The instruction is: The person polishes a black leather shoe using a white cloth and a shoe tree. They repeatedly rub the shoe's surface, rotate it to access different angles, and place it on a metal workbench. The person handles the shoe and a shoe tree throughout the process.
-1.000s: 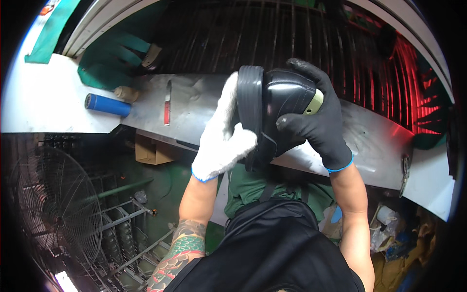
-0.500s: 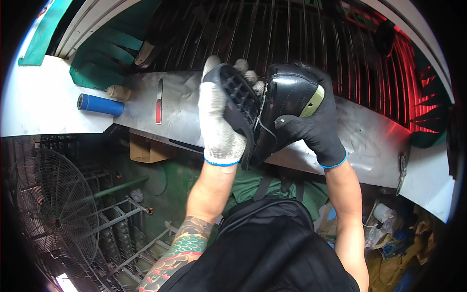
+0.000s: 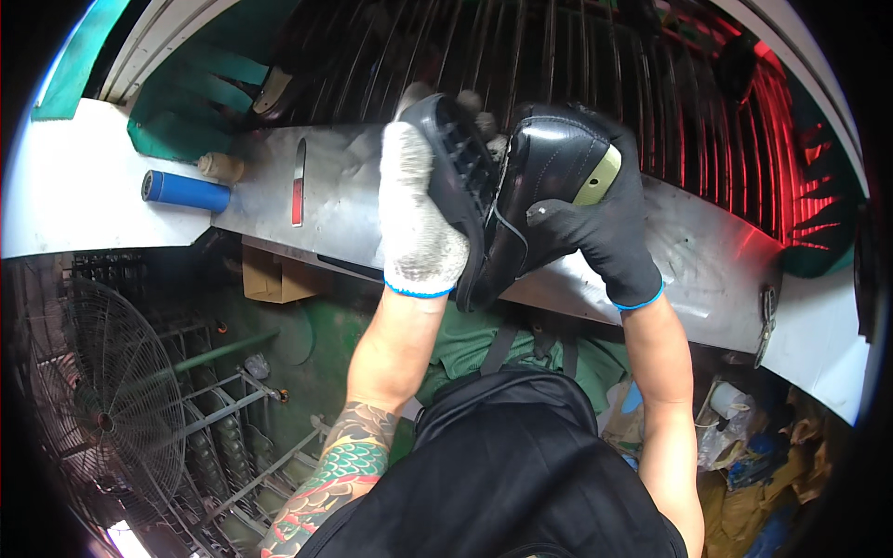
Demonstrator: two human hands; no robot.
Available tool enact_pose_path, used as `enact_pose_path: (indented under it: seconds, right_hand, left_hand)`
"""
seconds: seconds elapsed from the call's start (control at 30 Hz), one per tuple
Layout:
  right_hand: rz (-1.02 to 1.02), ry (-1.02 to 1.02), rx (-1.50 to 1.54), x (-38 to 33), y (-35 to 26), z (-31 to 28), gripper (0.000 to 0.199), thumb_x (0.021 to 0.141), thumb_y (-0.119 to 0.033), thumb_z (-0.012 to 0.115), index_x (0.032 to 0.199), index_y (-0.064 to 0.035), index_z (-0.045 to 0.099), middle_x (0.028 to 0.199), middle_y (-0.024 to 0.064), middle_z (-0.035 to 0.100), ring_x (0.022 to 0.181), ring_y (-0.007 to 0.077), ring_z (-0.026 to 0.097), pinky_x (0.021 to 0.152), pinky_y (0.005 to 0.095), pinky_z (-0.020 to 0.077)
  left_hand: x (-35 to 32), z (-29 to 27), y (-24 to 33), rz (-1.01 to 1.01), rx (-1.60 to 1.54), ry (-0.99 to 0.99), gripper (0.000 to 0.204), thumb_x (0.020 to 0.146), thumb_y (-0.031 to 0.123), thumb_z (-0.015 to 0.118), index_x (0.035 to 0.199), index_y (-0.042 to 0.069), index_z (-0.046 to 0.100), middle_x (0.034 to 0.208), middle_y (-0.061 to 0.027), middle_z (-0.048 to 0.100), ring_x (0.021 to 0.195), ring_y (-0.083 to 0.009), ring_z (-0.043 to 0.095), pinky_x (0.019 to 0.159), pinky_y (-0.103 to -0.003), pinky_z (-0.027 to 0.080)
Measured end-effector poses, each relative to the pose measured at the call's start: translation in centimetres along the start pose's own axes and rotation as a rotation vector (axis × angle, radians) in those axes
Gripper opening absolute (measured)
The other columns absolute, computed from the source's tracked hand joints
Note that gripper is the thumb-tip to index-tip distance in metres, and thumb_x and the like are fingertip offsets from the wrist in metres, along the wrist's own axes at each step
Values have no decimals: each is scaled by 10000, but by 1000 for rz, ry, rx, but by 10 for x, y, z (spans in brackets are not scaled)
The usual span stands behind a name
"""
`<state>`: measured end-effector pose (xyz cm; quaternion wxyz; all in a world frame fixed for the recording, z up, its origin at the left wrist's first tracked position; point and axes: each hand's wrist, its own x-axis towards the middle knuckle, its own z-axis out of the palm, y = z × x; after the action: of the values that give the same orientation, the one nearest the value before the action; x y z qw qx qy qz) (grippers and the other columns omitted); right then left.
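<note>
My left hand (image 3: 415, 200), in a white knit glove with a blue cuff edge, grips a black shoe sole (image 3: 456, 163). The sole is upright, its gridded inner side facing right. In my right hand (image 3: 605, 228), gloved in black, is a black shoe upper (image 3: 555, 158). A yellow-green piece (image 3: 599, 177) with a small hole, like part of a shoe last, shows in the upper's opening. Sole and upper meet near their lower ends and stand apart higher up, like a V. The right fingers are mostly hidden behind the upper.
A metal ledge (image 3: 349, 205) carries a red-handled knife (image 3: 298, 191). Left of it lie a blue roll (image 3: 184, 191) and a tan spool (image 3: 220, 168). Beyond runs a rod conveyor (image 3: 446, 56), lit red at right. A caged fan (image 3: 107, 409) stands lower left; another shoe (image 3: 273, 91) sits far left.
Both hands have moved slightly away from me with the sole and the upper. The view has shifted a little. Both grips are unchanged.
</note>
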<state>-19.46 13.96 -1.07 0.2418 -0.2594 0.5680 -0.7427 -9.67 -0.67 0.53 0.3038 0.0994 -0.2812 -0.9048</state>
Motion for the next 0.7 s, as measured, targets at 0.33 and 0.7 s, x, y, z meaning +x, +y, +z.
enact_pose_path:
  seconds: [0.33,0.7]
  right_hand:
    - [-25,-45,3,-4,-9,15,1030,694,-96,992,1505,-53,358,1383,144,577,1234,213,623,1028,363,566]
    - [-705,-318,-259,-6,-32,17,816,704,-161,980,1387,-45,550,1400,271,620,1314,447,616,1088,522,510]
  left_hand:
    - [5,-6,16,-3,383,-312,694,1109,328,521,1673,45,232,1530,-174,529,1366,-233,554,1188,-372,425]
    - [-20,10,51,433,873,-538,925,913,435,762,1593,-45,359,1511,-249,542,1377,-328,560,1164,-446,440]
